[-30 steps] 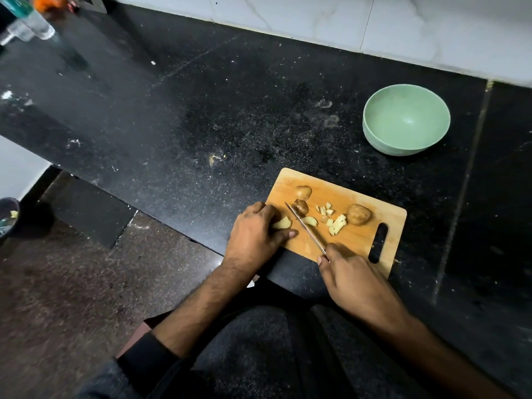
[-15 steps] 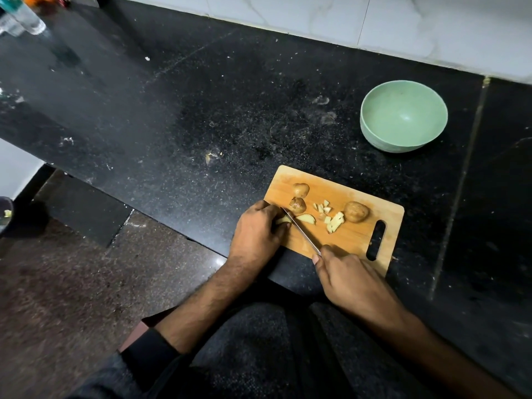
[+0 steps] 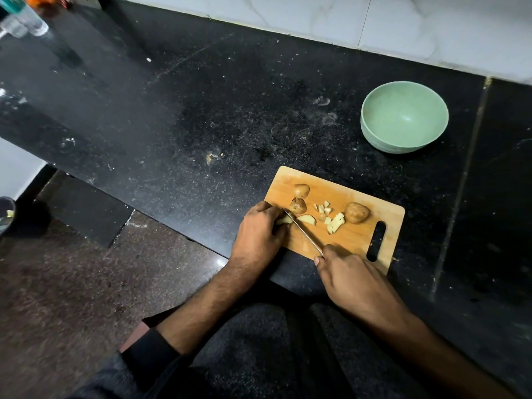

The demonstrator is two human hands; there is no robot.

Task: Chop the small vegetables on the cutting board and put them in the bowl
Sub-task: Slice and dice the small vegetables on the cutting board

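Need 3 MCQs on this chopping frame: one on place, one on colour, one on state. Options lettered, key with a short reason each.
1. Where is the bowl relative to the cutting board?
A. On the board
B. Beyond it on the counter, toward the wall and to the right
C. On the floor

2. What colour is the bowl?
A. Red
B. White
C. Pale green

3. What is in the bowl?
A. Nothing visible
B. Chopped pieces
C. Water to the brim

Key:
1 B: the bowl stands apart from the board, nearer the wall.
2 C: its rim and inside are pale green.
3 A: its inside shows bare; the chopped pieces lie on the board, where the right hand holds the knife and the left hand holds a piece.
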